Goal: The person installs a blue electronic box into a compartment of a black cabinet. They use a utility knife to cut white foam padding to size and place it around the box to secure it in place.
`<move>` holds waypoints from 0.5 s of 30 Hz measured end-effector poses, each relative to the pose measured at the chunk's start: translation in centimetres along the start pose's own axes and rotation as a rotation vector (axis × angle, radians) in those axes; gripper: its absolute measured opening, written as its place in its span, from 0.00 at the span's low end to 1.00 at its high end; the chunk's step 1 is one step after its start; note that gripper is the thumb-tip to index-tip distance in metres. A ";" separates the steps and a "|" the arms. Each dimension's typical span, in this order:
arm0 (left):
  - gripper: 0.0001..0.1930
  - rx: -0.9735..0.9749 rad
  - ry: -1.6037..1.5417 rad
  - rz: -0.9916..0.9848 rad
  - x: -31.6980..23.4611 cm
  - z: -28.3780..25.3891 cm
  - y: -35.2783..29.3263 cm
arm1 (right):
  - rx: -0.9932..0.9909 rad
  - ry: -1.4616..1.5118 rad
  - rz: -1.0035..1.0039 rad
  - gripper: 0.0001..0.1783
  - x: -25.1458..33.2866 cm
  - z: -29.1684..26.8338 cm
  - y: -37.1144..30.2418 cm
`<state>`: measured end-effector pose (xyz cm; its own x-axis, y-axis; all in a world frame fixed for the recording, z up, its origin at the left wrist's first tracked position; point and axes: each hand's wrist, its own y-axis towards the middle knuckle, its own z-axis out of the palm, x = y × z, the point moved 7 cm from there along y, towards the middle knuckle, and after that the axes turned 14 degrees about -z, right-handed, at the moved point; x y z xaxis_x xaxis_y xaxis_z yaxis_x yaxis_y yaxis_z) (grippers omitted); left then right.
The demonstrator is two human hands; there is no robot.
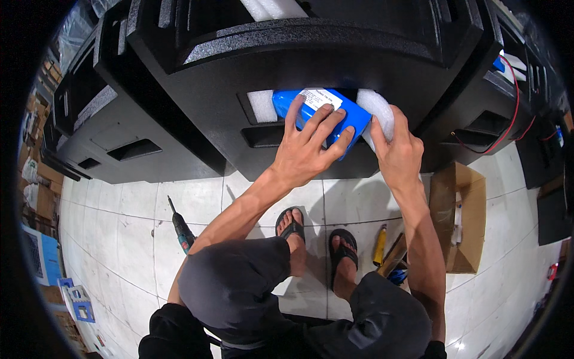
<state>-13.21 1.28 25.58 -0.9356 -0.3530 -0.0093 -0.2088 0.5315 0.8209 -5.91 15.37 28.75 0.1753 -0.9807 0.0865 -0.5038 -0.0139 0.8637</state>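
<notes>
Knees (230,290) sit below a left hand (303,151) spread on the blue pack (357,118), right hand (399,151) pinching foam (375,106).

From afar I get one head-worn fisheye view, facing steeply down past bent knees (230,287) (straight edges bow toward its rim), with left hand (306,146) and right hand (399,157) near, tiled floor (131,239) farther.

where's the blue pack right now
In the head view's upper middle, the blue pack tilts between white foam pieces at the black cabinet, the left hand on it.
</notes>
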 end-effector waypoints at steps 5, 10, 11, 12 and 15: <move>0.36 -0.026 -0.047 0.037 0.4 0.3 -0.7 | -0.154 -0.060 -0.123 0.18 0.0 0.2 -0.8; 0.33 -0.029 -0.033 0.022 0.5 0.1 -0.4 | -0.114 -0.102 -0.156 0.20 0.1 0.6 -0.5; 0.33 -0.022 -0.029 0.011 0.4 0.1 -0.3 | -0.096 -0.087 -0.124 0.22 -0.1 0.7 -0.7; 0.32 -0.019 -0.025 0.006 0.3 0.3 -0.5 | -0.078 -0.072 -0.093 0.24 -0.1 0.8 -1.1; 0.30 -0.015 0.000 -0.001 0.4 0.2 -0.2 | 0.025 0.085 0.035 0.28 -0.1 0.7 -1.5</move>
<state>-13.66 1.22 25.31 -0.9354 -0.3535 -0.0099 -0.2053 0.5199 0.8292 -5.78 15.33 27.05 0.2279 -0.9607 0.1587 -0.5315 0.0138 0.8470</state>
